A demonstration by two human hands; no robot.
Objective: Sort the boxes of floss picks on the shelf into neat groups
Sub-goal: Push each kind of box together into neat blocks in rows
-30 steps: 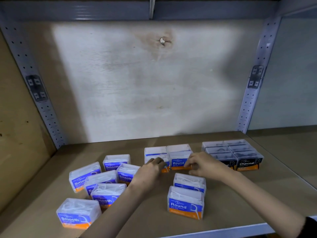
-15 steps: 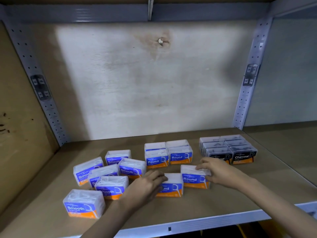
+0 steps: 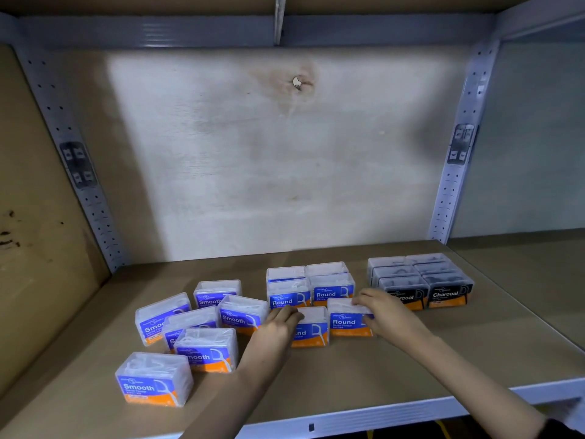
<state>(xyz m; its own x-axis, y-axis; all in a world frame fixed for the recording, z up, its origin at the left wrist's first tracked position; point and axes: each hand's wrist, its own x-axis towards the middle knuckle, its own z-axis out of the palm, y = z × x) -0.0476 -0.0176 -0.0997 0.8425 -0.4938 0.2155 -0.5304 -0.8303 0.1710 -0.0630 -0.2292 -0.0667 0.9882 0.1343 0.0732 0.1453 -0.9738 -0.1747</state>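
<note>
A: Broadly, what sits on the shelf?

B: Brown board with a grey metal front lip. Six Smooth boxes lie loose at the left, several touching, at different angles. Six Charcoal boxes are packed two by three at right rear.

A: Middle?

B: Four Round boxes in a tight square. Just in front are two more, side by side.

A: Hands?

B: The left hand curls its fingers over the top of the left front box; thumb hidden. The right hand grips the right front box, fingers on top, thumb at its right end. Both boxes rest on the board.
</note>
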